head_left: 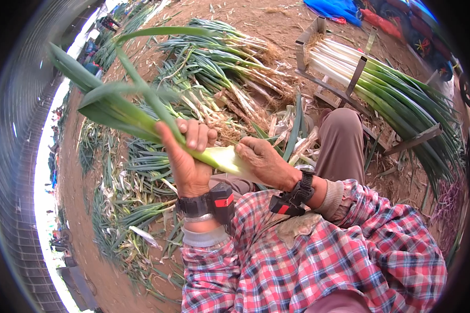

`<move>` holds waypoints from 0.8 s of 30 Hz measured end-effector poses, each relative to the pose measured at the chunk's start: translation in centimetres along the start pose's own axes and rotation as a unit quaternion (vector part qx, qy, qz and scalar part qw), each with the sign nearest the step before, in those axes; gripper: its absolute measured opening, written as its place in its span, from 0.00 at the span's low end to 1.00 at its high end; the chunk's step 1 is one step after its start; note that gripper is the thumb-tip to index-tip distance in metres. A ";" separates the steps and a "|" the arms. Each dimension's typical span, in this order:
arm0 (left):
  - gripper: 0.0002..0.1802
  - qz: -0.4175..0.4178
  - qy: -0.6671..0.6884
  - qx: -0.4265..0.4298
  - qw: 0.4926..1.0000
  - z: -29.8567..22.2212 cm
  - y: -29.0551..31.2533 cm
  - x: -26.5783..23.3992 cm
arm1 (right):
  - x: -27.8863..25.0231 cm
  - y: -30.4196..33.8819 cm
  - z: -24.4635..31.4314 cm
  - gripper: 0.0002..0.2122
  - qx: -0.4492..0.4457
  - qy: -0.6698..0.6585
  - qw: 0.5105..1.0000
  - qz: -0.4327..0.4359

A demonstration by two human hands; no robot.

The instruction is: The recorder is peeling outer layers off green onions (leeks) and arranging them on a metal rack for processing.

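Leek (223, 158) — lower end blurry nr R hand (269, 163)

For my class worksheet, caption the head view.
Left hand and right hand hold a green onion near a loaded rack.

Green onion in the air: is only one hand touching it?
No, the left hand grips the green onion while the right hand holds its pale stem.
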State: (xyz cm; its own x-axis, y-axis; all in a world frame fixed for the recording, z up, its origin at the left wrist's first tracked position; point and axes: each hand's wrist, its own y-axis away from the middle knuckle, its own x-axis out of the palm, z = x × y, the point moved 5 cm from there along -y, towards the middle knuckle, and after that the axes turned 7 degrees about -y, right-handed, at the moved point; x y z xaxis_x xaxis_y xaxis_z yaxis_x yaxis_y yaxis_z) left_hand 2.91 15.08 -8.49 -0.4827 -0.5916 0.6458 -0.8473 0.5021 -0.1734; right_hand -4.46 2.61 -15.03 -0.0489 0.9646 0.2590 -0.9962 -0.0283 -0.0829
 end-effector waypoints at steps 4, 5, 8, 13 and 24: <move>0.27 -0.134 -0.042 0.025 0.990 -1.4 -0.3 0.3 | -1.0 0.0 1.1 0.15 0.005 -0.034 0.999 -0.026; 0.27 -0.135 -0.043 0.026 0.990 -1.5 -0.3 -0.2 | -1.6 0.0 1.9 0.15 -0.023 0.021 0.998 -0.054; 0.21 -0.198 -0.015 0.008 0.980 -0.9 -0.3 -1.4 | -0.8 0.8 2.0 0.15 -0.099 0.098 0.986 -0.088; 0.16 0.018 0.123 -0.009 0.992 -0.2 -0.8 0.0 | -2.1 0.1 -0.5 0.13 -0.005 0.068 0.996 -0.050; 0.11 -0.025 0.082 0.041 0.995 -2.6 -0.6 -2.7 | -17.1 0.3 -12.1 0.10 0.158 -0.028 0.944 -0.290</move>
State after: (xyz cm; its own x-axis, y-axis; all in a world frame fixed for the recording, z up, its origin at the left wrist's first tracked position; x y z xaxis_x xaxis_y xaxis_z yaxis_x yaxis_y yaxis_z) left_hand 5.26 18.04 -8.24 -0.4023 -0.5004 0.7667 -0.8879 0.4172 -0.1936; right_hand -3.09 -10.72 -31.09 0.5155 0.8270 0.2242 -0.8283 0.4140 0.3774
